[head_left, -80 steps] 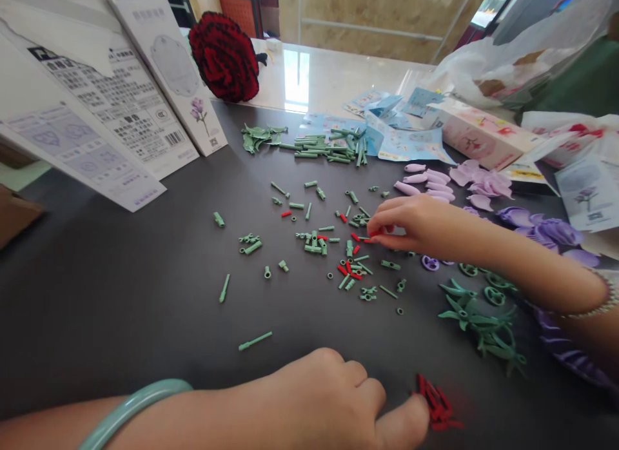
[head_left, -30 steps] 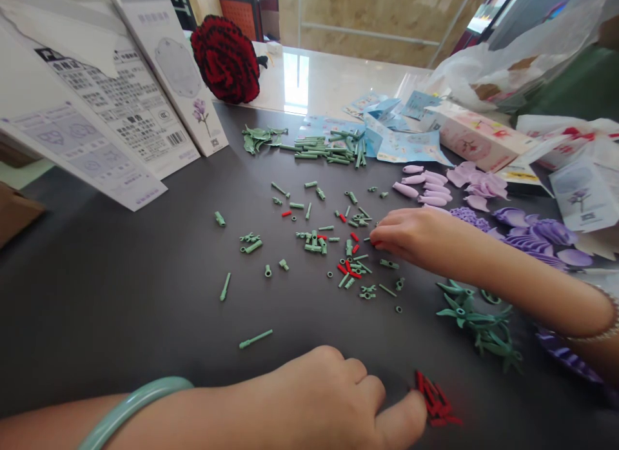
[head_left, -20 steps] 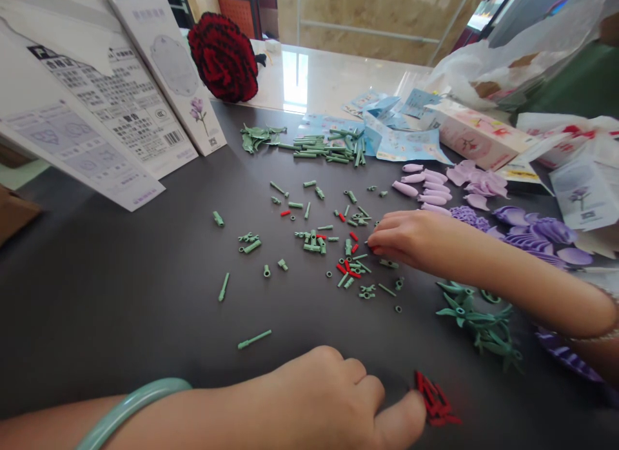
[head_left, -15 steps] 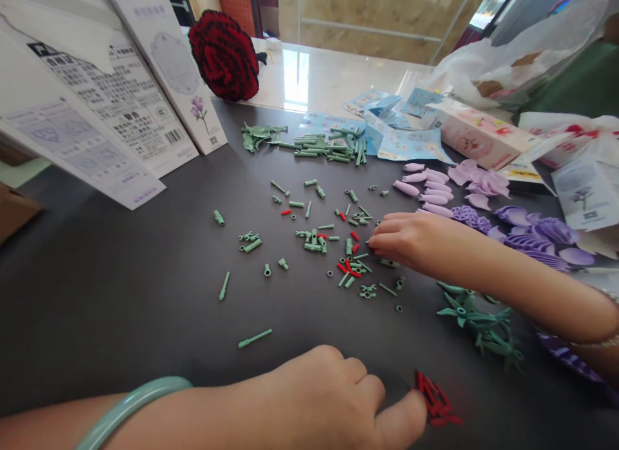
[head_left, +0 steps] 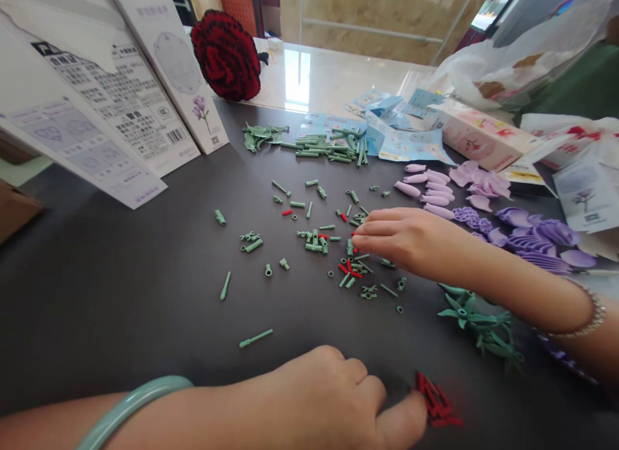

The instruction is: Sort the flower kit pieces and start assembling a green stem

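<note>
My left hand (head_left: 319, 398) rests low on the dark table (head_left: 120, 295) as a loose fist. Its thumb touches a small heap of red pins (head_left: 435, 401), and whatever the curled fingers hold is hidden. My right hand (head_left: 406, 240) reaches in from the right. Its fingertips are pinched on a small red pin at the edge of the scattered green connector pieces (head_left: 314, 240). More loose red pins (head_left: 349, 269) lie just below those fingertips.
Green leaf pieces (head_left: 483, 327) lie under my right forearm. Purple petals (head_left: 435, 185) and darker purple parts (head_left: 536, 234) sit to the right. Green stems (head_left: 329, 147), blue leaflets (head_left: 406, 144) and a pink box (head_left: 478, 137) are behind. White boxes (head_left: 120, 108) lean at left beside a red flower (head_left: 226, 53).
My right hand has slid a little to the left, from beside the purple petals into the scattered green and red pieces. My left hand has stayed by the red heap.
</note>
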Demonstrator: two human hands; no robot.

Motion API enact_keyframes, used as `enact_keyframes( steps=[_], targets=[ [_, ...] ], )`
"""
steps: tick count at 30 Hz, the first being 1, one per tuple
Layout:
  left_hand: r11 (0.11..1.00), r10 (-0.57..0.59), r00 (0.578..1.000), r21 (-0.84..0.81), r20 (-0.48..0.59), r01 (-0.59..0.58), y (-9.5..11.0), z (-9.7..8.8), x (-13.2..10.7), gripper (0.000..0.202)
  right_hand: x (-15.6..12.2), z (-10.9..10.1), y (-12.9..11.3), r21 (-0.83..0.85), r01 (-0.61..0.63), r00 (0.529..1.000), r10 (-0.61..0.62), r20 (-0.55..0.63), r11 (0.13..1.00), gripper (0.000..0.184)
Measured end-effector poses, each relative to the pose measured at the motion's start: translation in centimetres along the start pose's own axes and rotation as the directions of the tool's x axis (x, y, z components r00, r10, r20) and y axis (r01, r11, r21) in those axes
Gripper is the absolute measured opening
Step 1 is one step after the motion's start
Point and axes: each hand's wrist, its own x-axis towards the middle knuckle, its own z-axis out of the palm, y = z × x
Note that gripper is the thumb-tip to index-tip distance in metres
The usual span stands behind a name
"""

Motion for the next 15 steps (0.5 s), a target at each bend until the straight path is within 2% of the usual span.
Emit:
enact_keyframes(
  steps=[3, 7, 15],
  targets=[
    [1.000, 0.010, 1.000, 0.011, -0.009, -0.009, -0.09, 0.09, -0.11, 0.039, 0.35, 0.25, 0.04, -0.021, 0.026, 0.999, -0.025, 0.033, 0.999, 0.035],
    [1.000, 0.009, 1.000, 0.020, -0.026, -0.009, -0.04, 0.27, -0.12, 0.039, 0.41, 0.55, -0.05, -0.031, -0.008, 0.997, 0.010, 0.072, 1.000, 0.034],
    [1.000, 0.006, 0.999, 0.017, -0.037, -0.005, -0.03, 0.25, -0.17, 0.038, 0.00, 0.92, -0.20, -0.050, -0.018, 0.999, 0.020, 0.040, 0.999, 0.036]
  ],
)
